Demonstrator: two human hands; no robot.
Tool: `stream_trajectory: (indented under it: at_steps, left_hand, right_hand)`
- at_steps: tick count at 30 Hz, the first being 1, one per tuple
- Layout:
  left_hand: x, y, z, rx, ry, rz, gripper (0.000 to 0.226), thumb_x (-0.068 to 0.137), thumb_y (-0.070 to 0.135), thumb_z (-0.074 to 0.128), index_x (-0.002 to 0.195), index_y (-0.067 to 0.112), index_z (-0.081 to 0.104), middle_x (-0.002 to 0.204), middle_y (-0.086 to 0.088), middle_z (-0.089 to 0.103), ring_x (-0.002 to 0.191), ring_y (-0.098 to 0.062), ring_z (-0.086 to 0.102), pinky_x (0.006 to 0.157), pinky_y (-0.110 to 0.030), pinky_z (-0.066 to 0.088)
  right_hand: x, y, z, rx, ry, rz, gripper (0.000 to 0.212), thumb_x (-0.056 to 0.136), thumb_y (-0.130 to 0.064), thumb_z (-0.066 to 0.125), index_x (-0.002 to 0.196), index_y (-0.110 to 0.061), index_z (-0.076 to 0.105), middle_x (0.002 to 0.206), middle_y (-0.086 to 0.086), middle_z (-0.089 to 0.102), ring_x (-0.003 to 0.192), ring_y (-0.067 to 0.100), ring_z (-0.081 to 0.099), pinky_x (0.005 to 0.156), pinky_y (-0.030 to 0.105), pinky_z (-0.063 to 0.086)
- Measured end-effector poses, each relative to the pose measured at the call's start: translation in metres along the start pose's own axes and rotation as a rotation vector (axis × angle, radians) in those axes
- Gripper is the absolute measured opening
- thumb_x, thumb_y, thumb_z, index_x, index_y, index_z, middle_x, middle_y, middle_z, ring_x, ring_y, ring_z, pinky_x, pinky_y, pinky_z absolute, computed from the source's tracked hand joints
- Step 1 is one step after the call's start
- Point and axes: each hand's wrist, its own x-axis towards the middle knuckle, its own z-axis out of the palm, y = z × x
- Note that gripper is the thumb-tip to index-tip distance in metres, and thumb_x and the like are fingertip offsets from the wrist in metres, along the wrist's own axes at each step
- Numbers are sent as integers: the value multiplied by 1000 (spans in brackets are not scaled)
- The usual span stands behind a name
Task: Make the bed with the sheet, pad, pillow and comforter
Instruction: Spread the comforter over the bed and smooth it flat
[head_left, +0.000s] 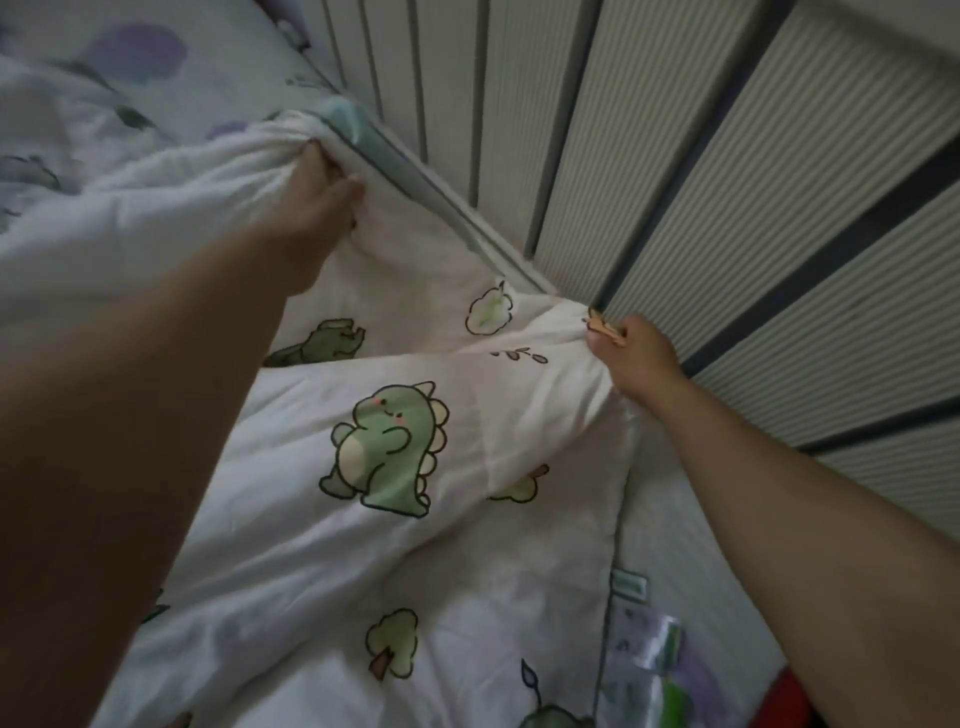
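Head camera looks down on both my grips. My left hand (317, 192) has its fingers curled tight round a bunched fold of the white comforter (395, 545), up at the bed's far edge. My right hand (636, 358) pinches a corner of the same comforter between thumb and fingers, also at that edge, right against the ribbed wall panel (727, 156). Between my two hands the comforter is drawn up in a ridge, with a green dinosaur print (389, 447) facing up and little trees around it. The rest lies rumpled across the bed toward me. Beyond my left hand a sheet (156, 57) with purple and green shapes covers the bed's far left corner. A pale green trim (400, 161) runs along the edge by the panel. At the near right edge a clear plastic wrapper (649, 649) lies beside a red object (789, 691).
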Motion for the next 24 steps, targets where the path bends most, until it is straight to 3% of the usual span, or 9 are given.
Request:
stream_trajectory:
  at_steps: [2, 4, 10, 16, 20, 24]
  left_hand:
    - [-9, -25, 21, 142, -56, -101, 71, 81, 40, 57, 144, 22, 28, 140, -13, 43, 123, -33, 48, 103, -48, 42]
    - [-27, -45, 41, 237, -161, -171, 79, 86, 38, 59, 150, 23, 15, 155, -7, 25, 139, -29, 30, 114, -46, 27]
    - [-84, -52, 68, 457, -336, -161, 70, 90, 36, 61, 149, 20, 28, 154, -1, 29, 137, -18, 34, 110, -27, 25]
    - [-131, -40, 68, 597, -348, -68, 61, 85, 25, 69, 141, 21, 44, 144, -5, 46, 126, -22, 47, 96, -21, 30]
    - [-179, -43, 69, 624, -385, 47, 59, 82, 15, 70, 137, 20, 50, 145, -3, 45, 132, -20, 42, 105, -24, 29]
    - [-242, -61, 45, 685, -440, 169, 55, 78, 5, 71, 131, 12, 56, 144, -6, 45, 131, -23, 44, 107, -26, 30]
  right_hand:
    - [3, 12, 16, -6, -55, -8, 33, 92, -41, 55, 102, -10, 53, 99, 10, 57, 91, 27, 55, 68, 32, 38]
    - [2, 21, 26, 34, -131, -11, 37, 94, -41, 52, 112, -9, 53, 106, 10, 58, 98, 28, 57, 68, 31, 40]
    - [-17, 35, 17, 106, -155, 37, 47, 94, -43, 50, 128, -10, 44, 128, 8, 54, 113, 26, 53, 87, 31, 40]
    - [-60, 42, 3, -167, -77, 30, 57, 85, -45, 61, 130, -12, 44, 136, 13, 42, 125, 34, 42, 102, 44, 37]
    - [-119, 37, 10, -225, -33, -47, 60, 84, -44, 63, 132, -17, 38, 137, 10, 32, 127, 31, 34, 103, 43, 29]
    - [-198, 41, 29, -217, -179, -58, 59, 83, -45, 66, 126, -14, 42, 131, 10, 38, 120, 30, 43, 99, 41, 38]
